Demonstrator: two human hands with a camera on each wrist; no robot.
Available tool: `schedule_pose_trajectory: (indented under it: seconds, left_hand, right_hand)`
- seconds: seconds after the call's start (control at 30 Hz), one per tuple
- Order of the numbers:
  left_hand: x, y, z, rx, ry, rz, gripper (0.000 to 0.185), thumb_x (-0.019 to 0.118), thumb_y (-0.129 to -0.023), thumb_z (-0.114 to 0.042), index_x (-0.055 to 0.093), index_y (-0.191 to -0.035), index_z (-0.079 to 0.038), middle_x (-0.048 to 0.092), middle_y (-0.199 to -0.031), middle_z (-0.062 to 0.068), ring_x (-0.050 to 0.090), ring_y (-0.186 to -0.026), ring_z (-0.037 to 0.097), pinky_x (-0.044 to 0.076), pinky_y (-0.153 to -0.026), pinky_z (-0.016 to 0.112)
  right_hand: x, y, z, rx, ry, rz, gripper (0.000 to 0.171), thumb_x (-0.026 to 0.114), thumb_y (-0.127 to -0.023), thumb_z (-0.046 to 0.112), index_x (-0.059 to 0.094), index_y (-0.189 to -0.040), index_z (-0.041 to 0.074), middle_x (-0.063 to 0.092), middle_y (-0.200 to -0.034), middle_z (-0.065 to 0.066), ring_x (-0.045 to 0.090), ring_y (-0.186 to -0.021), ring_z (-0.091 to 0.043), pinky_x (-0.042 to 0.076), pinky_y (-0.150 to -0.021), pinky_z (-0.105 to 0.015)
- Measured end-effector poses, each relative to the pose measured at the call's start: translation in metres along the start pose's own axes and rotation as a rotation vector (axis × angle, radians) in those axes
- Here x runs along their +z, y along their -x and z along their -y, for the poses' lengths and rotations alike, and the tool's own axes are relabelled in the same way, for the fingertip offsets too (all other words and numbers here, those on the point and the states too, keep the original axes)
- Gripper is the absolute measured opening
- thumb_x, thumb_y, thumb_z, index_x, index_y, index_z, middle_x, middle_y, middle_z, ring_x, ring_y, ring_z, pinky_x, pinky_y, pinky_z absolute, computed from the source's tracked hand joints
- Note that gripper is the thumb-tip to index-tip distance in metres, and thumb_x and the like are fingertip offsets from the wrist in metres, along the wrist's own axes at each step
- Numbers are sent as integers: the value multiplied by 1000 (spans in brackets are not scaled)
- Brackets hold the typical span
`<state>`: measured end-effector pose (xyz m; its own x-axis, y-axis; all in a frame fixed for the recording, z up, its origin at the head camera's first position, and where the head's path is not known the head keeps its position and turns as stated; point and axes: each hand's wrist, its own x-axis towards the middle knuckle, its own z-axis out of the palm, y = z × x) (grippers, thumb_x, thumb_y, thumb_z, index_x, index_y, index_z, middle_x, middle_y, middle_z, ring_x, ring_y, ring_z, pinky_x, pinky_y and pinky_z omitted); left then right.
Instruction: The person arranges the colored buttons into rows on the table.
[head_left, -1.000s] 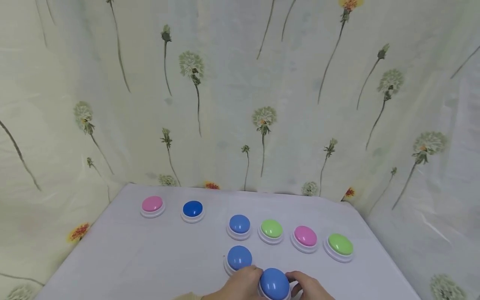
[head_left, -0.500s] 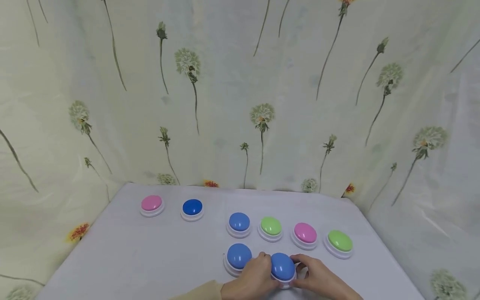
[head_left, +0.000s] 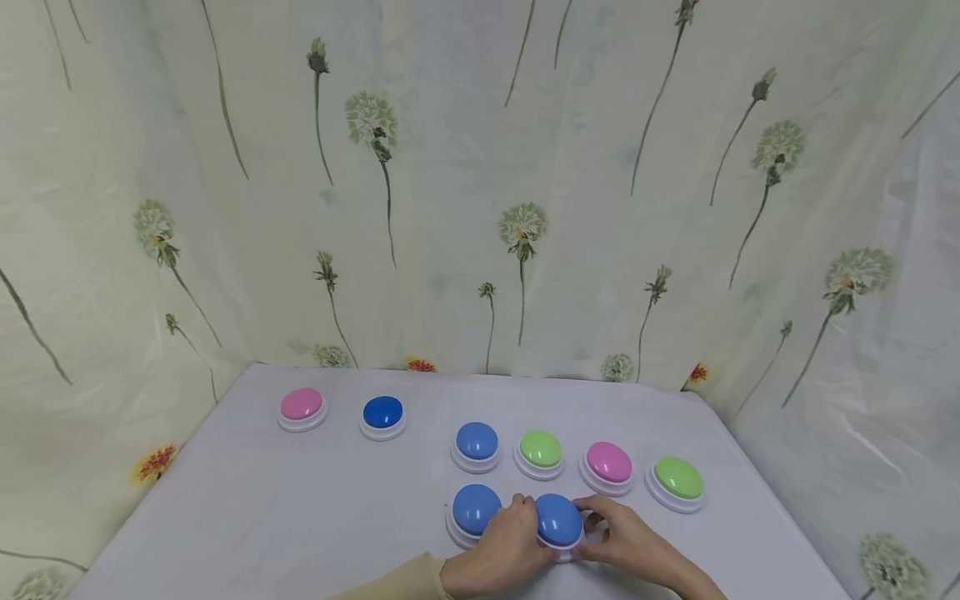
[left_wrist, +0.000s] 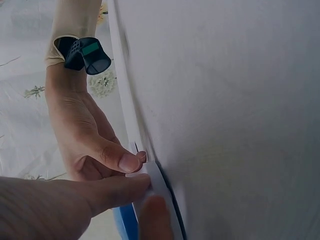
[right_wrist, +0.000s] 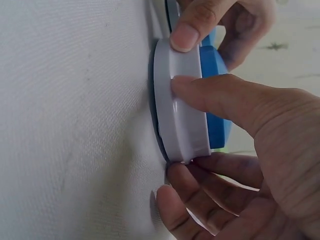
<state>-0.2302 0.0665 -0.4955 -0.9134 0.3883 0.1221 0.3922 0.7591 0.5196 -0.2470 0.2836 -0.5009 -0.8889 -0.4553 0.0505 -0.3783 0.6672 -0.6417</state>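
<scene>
A round push button [head_left: 558,518] with a domed blue top and a white base is held between both hands near the front of the table. My left hand [head_left: 504,546] grips its left side, with the thumb against the white base in the right wrist view. From the right, my right hand [head_left: 630,542] pinches the same base [right_wrist: 182,115], thumb in front and fingers curled behind the rim. Close over the tabletop, the base stands almost level. A second blue button [head_left: 476,508] sits just left of it, partly covered by my left hand.
Behind the hands stand a blue button [head_left: 476,442], a green button [head_left: 541,450], a pink button [head_left: 609,463] and another green button [head_left: 678,479]. Farther left are a dark blue button [head_left: 382,413] and a pink button [head_left: 302,405]. Flowered cloth [head_left: 442,208] surrounds the white table [head_left: 300,517].
Both hands have carried the blue button forward, away from the table's front, to beside the other blue button. The head view has shifted slightly.
</scene>
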Motion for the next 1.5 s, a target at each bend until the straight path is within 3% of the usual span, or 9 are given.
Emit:
schedule_pose_trajectory:
  seconds: [0.17, 0.3, 0.4, 0.47, 0.63, 0.83, 1.1, 1.3, 1.5]
  left_hand:
    - [-1, 0, 0, 18, -18, -9, 67, 85, -69, -36, 58, -114, 6, 61, -93, 9, 65, -80, 18, 56, -71, 30]
    - [-4, 3, -2, 14, -63, 5, 83, 85, -70, -40, 51, -129, 8, 62, -114, 17, 69, -90, 26, 58, -77, 35]
    - [-9, 8, -5, 34, -109, 12, 95, 81, -72, -49, 44, -139, 5, 57, -128, 19, 69, -94, 30, 58, -78, 35]
    - [-14, 10, -6, 66, -136, -2, 96, 78, -72, -55, 44, -140, 3, 58, -125, 15, 69, -90, 26, 59, -75, 33]
    - [-32, 15, -5, 115, -138, -33, 83, 81, -71, -49, 53, -133, -2, 62, -115, 8, 68, -86, 18, 58, -72, 31]
    - [-54, 25, -1, 156, -88, 23, 61, 79, -77, -42, 62, -124, -8, 65, -108, 3, 66, -87, 13, 56, -73, 27]
    - [-68, 39, 3, 188, -58, 106, 47, 78, -78, -40, 68, -117, -14, 68, -108, -2, 64, -92, 7, 55, -78, 24]
    - [-81, 54, 11, 147, -4, 157, 43, 79, -78, -38, 69, -114, -17, 66, -101, -7, 61, -84, 2, 54, -73, 21]
    - [-99, 73, 23, 29, 130, 235, 38, 80, -77, -33, 69, -111, -19, 62, -93, -11, 60, -76, 3, 52, -67, 17]
  right_hand:
    - [3, 0, -1, -41, 33, -32, 65, 85, -70, 32, 60, -121, 2, 66, -106, -4, 60, -85, -8, 52, -69, -24]
    - [5, 1, 0, -62, 70, -46, 68, 84, -70, 38, 60, -123, 3, 66, -106, -3, 59, -84, -6, 51, -70, -23]
    - [5, 3, 4, -24, 124, -72, 74, 82, -69, 47, 59, -126, 6, 66, -114, -4, 59, -86, -9, 51, -71, -24]
    - [5, 4, 7, 18, 164, -97, 79, 81, -68, 54, 58, -129, 10, 64, -120, -3, 60, -90, -11, 52, -72, -26]
    - [3, 4, 21, 120, 202, -138, 83, 78, -65, 63, 56, -132, 18, 61, -127, 1, 59, -99, -16, 50, -71, -26]
    - [0, 6, 47, 171, 137, -146, 72, 79, -68, 56, 57, -129, 26, 58, -128, 3, 57, -105, -20, 49, -71, -25]
    - [3, 12, 73, 60, 75, -97, 64, 78, -74, 51, 56, -129, 27, 55, -129, 1, 56, -104, -22, 57, -78, -40]
    - [12, 16, 84, -55, 79, -53, 62, 74, -77, 53, 50, -131, 39, 56, -126, 3, 57, -102, -20, 56, -76, -30]
    - [15, 18, 102, -18, -8, 81, 64, 71, -81, 52, 44, -137, 40, 50, -134, -4, 55, -112, -29, 56, -82, -45]
